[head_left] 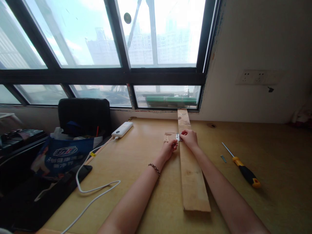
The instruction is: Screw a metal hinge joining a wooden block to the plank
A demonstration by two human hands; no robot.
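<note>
A small silvery metal hinge [178,137] lies across the seam between a long wooden plank [193,182] and a short wood block [168,135] to its left. My left hand [168,149], wearing a braided bracelet, is closed with its fingertips at the hinge's lower left edge. From the other side, my right hand [190,138] rests over the plank and pinches the hinge's right edge. Between the fingertips the hinge is partly hidden. To the right lie a yellow-and-black screwdriver [246,171] and a few small screws [223,159].
On the wooden table [146,162], a white power bank [122,129] with a white cable [97,188] lies at the left. A black chair [84,113] and a blue bag [65,156] stand beyond the left edge. The plank's far end reaches the window wall.
</note>
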